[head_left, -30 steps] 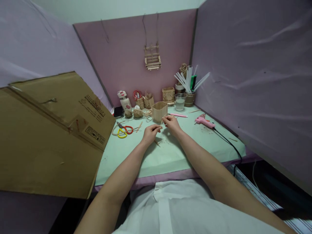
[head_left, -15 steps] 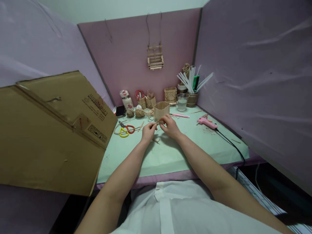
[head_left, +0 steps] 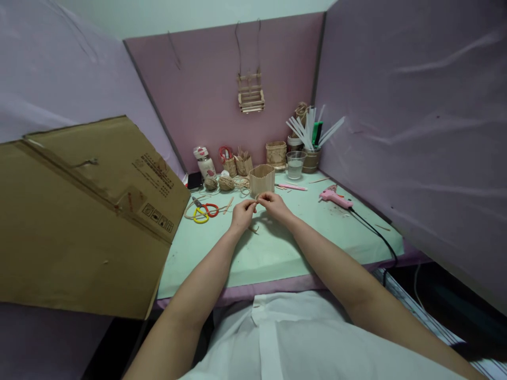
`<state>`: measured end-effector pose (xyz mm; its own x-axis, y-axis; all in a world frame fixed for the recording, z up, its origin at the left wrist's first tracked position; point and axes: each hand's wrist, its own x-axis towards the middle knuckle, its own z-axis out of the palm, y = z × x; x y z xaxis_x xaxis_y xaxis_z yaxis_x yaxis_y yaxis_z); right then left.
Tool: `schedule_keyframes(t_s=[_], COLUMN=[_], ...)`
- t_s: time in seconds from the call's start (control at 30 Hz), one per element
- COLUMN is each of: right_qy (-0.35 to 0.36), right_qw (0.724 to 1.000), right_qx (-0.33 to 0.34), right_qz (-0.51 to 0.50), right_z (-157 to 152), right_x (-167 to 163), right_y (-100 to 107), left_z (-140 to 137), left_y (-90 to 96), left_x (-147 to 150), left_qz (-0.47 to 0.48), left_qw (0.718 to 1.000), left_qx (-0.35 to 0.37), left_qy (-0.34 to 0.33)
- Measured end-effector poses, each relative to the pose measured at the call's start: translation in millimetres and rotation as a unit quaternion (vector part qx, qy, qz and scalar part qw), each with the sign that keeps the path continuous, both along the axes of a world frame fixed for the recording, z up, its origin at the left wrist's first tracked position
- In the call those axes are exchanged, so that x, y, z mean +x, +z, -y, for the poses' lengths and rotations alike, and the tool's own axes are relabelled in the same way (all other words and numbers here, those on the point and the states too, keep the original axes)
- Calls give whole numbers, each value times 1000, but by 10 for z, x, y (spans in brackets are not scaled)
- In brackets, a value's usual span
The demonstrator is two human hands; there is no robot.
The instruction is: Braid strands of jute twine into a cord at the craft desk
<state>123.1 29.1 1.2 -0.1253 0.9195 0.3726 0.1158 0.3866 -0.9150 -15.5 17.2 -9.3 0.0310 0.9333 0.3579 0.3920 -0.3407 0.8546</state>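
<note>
From my end: nearest, a tan scrap point(head_left: 254, 229) lies on the mint counter point(head_left: 198, 258), just past the left wrist. Left hand point(head_left: 242, 215) and right hand point(head_left: 274, 206) meet fingertip to fingertip, both pinching what looks like a thin tan piece point(head_left: 257, 197), mostly hidden; probably a tip grip because it's so small. Scissors point(head_left: 206, 210) left, glue gun point(head_left: 336, 198) right, presumably set aside to free the middle yet reachable. Stick holder point(head_left: 262, 180) stands upright just beyond the fingers, twine balls point(head_left: 226, 183) behind-left. Versus half a second ago, right hand is lower, flatter; holder unmoved.
</note>
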Motion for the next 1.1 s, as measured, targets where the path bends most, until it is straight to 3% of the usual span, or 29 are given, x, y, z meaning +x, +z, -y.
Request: schedule_keyframes(t_s=[0.13, 0.37, 0.6, 0.97, 1.1], right_qy=[40, 104, 33, 14, 39], right_qw=[986, 956, 977, 986, 983], right_qx=[-137, -215, -181, -138, -140], right_qz=[-81, -169, -109, -96, -110], right_z=[37, 40, 19, 34, 27], right_x=[-4, 26, 54, 15, 12], right_y=[28, 29, 27, 35, 24], left_z=[16, 61, 106, 77, 93], left_y=[16, 69, 45, 36, 63], left_x=[21, 49, 56, 38, 44], left_qz=[-2, -11, -1, 4, 10], left_qw=[1000, 999, 999, 1000, 1000], left_qx=[-5, -5, -20, -25, -16], left_qy=[-1, -35, -30, -10, -9])
